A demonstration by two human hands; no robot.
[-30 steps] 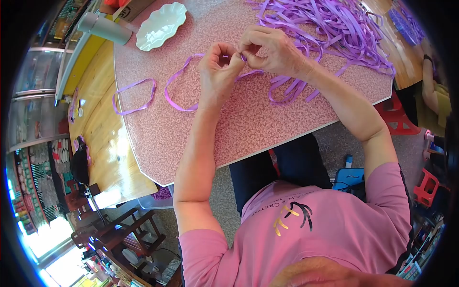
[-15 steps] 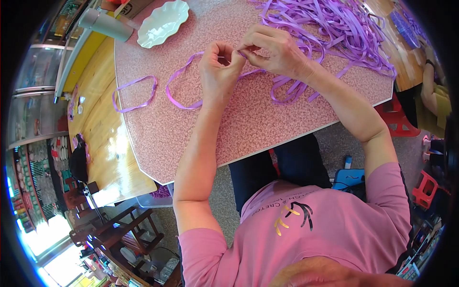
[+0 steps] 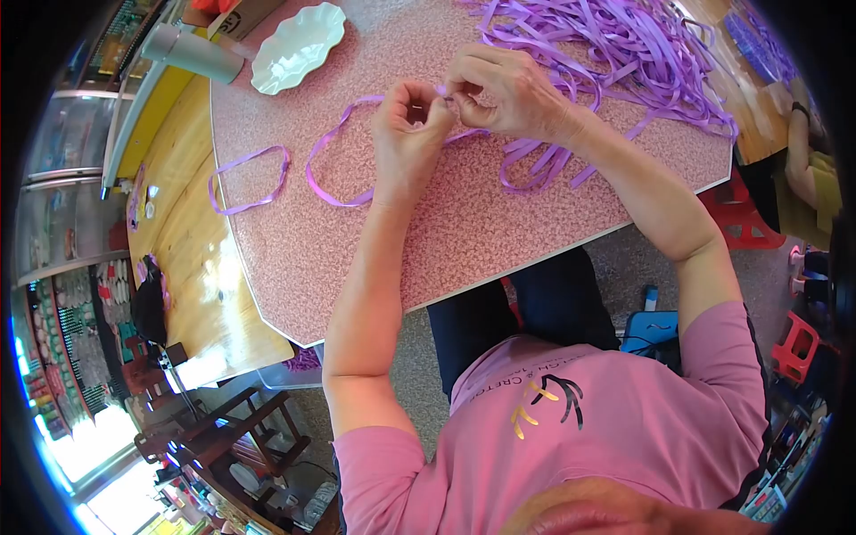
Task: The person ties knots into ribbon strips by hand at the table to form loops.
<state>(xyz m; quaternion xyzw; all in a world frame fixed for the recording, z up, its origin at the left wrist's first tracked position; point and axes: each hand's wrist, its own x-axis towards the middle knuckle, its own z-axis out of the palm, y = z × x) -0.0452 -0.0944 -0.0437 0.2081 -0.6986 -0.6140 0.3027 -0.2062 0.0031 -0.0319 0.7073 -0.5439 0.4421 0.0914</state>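
My left hand (image 3: 412, 125) pinches a purple ribbon (image 3: 319, 169) whose loop curves out to the left on the pink table. Close against it, my right hand (image 3: 504, 89) pinches the same ribbon between thumb and fingertips. The bit of ribbon between the fingertips is mostly hidden. From beneath my hands the ribbon runs on to the right. A separate closed ribbon loop (image 3: 250, 180) lies at the table's left edge. A large tangled heap of purple ribbons (image 3: 615, 53) fills the far right of the table.
A white scalloped dish (image 3: 299, 49) and a pale tumbler (image 3: 192, 52) stand at the far left. The pink tabletop (image 3: 499, 223) ends in a straight near edge. A wooden table (image 3: 192, 259) adjoins on the left. Another person's arm (image 3: 800, 147) shows at right, near a red stool (image 3: 749, 218).
My fingertips have shifted slightly against each other while both hands keep their pinch on the ribbon. The whole view has moved a little; the loops and heap lie as before.
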